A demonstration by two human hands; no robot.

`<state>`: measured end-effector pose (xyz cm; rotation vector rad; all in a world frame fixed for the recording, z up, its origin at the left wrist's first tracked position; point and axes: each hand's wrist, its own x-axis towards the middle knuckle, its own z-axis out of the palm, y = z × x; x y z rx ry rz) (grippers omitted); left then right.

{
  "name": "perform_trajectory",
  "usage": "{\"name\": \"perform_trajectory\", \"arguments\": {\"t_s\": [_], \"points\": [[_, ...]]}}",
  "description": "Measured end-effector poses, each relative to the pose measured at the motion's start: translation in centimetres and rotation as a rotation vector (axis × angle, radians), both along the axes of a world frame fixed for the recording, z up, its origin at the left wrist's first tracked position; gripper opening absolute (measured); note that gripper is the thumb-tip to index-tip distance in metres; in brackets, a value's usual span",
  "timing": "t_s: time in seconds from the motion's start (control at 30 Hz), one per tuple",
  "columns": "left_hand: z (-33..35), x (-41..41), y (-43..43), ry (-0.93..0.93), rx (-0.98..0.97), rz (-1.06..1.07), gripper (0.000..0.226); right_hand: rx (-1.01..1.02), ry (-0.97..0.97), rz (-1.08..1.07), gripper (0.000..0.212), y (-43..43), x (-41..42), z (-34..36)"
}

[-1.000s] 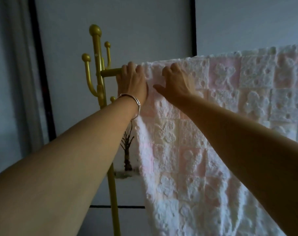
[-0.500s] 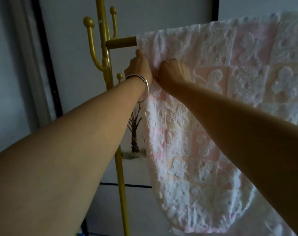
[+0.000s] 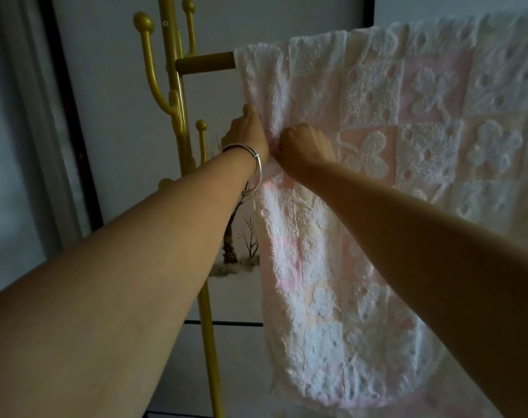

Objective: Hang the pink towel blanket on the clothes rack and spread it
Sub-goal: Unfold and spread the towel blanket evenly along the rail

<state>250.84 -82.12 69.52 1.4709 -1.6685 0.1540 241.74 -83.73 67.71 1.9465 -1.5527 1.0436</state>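
Observation:
The pink and white patterned towel blanket (image 3: 407, 131) hangs draped over the horizontal bar (image 3: 205, 62) of the gold clothes rack (image 3: 178, 95), falling in a curve toward the lower right. My left hand (image 3: 247, 135), with a silver bangle at the wrist, grips the blanket's left edge a little below the bar. Right beside it, my right hand (image 3: 305, 146) holds a fold of the same edge in curled fingers. The fingertips of both hands are hidden in the fabric.
The rack's upright pole (image 3: 210, 342) with knobbed hooks stands left of the blanket. Behind is a pale wall with a dark vertical frame (image 3: 72, 122) and a panel painted with bare trees (image 3: 241, 242).
Both hands have come down from the top of the bar to the blanket's left edge below it and closed on the fabric. The view has tilted down and drawn closer.

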Motion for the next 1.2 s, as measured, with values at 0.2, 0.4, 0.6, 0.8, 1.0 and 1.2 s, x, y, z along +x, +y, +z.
{"name": "perform_trajectory", "arguments": {"t_s": [0.2, 0.4, 0.6, 0.8, 1.0, 1.2], "points": [[0.3, -0.4, -0.7, 0.074, -0.107, 0.052, 0.036, 0.024, 0.017, 0.002, 0.026, 1.0, -0.5, 0.3], [2.9, -0.9, -1.1, 0.259, -0.092, 0.006, 0.04, -0.013, 0.001, 0.026, 0.022, 1.3, -1.0, 2.2], [3.9, 0.4, -1.4, 0.202, -0.049, 0.144, 0.05, -0.07, 0.011, 0.018, 0.023, 1.9, -1.2, 3.0], [5.0, 0.9, -1.8, 0.205, 0.052, 0.21, 0.047, -0.053, -0.004, 0.006, 0.016, 2.5, -1.6, 2.9], [4.5, -1.0, -0.8, 0.197, 0.046, 0.263, 0.047, -0.04, -0.023, -0.073, 0.014, 3.8, -3.9, 2.7], [4.2, -3.7, 2.2, 0.044, -0.03, 0.209, 0.066, -0.028, -0.005, -0.105, 0.023, 5.8, -6.1, 2.9]]}}
